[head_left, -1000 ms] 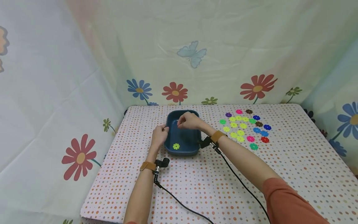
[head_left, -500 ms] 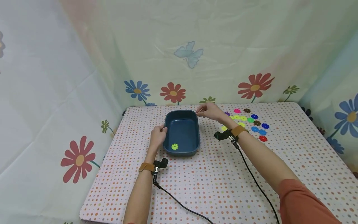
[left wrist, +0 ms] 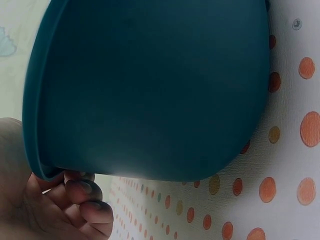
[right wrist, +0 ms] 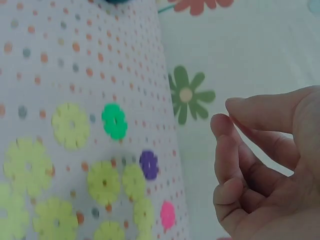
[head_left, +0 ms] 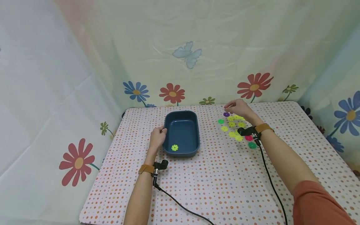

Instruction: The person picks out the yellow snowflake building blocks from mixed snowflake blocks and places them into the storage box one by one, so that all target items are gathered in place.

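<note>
My left hand (head_left: 158, 137) holds the left rim of a dark blue rectangular tub (head_left: 182, 132). In the left wrist view, its curled fingers (left wrist: 84, 192) sit under the lip. One yellow-green flower-shaped disc (head_left: 174, 147) lies inside the tub, near the front left corner. Above the back of the scattered discs is my right hand (head_left: 240, 108), near a purple flower-shaped disc (head_left: 226, 114). The right wrist view shows its fingers loosely bent, thumb and index tips close together, nothing between them. Beneath it lie several yellow discs (right wrist: 103, 182) and a green disc (right wrist: 114, 121).
Pink (head_left: 248, 137) and dark green (head_left: 252, 145) discs lie partly beside the right wrist camera (head_left: 247, 132); the right hand and forearm hide others. Camera cables (head_left: 182, 204) trail over the dotted tabletop (head_left: 213, 187). A floral curtain (head_left: 157, 56) stands behind the table.
My right hand has moved from over the tub, across its right rim, to above the discs on the right. The left hand has stayed at the tub's rim.
</note>
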A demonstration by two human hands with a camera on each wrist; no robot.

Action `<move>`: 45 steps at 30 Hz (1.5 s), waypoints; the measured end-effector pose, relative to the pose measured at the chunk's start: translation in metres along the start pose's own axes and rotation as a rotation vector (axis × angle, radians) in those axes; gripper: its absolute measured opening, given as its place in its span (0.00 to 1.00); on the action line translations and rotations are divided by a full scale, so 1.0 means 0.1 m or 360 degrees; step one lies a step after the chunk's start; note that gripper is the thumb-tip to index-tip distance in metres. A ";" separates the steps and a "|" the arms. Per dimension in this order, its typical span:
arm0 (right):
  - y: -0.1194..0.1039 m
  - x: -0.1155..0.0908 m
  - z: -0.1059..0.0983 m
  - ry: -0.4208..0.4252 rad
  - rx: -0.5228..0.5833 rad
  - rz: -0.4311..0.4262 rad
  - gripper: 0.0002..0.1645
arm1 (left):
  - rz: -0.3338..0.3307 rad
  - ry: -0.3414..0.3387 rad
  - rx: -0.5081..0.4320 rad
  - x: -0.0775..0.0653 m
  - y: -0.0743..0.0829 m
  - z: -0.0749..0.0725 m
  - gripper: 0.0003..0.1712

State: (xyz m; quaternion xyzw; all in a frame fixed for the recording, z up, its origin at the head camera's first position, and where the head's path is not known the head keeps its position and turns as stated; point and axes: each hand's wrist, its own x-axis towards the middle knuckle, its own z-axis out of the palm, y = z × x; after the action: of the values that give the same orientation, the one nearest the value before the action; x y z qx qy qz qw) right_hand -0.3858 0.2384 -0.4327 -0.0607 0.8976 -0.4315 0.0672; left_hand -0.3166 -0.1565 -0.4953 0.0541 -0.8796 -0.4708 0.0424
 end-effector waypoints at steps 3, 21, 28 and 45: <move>0.13 -0.03 -0.10 0.0036 -0.0002 0.0037 0.25 | -0.0007 -0.0002 -0.0003 0.00 0.01 0.00 0.25; 0.63 -0.03 -0.32 0.0153 -0.0026 0.0153 0.28 | -0.0030 0.0043 -0.0001 0.00 -0.05 -0.06 0.26; 0.76 -0.02 -0.31 0.0149 -0.0129 0.0208 0.25 | -0.0011 0.0025 0.0001 -0.01 -0.05 -0.06 0.25; 1.00 -0.05 -0.22 0.0245 -0.0343 0.0338 0.25 | 0.0006 0.0008 -0.0036 -0.05 0.00 0.00 0.26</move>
State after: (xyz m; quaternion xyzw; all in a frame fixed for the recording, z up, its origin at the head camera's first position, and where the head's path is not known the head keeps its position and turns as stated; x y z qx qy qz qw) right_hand -0.3899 0.3180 -0.4966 0.0609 0.9425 -0.3264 0.0365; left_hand -0.3115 -0.1562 -0.4953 0.0531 -0.8741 -0.4806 0.0461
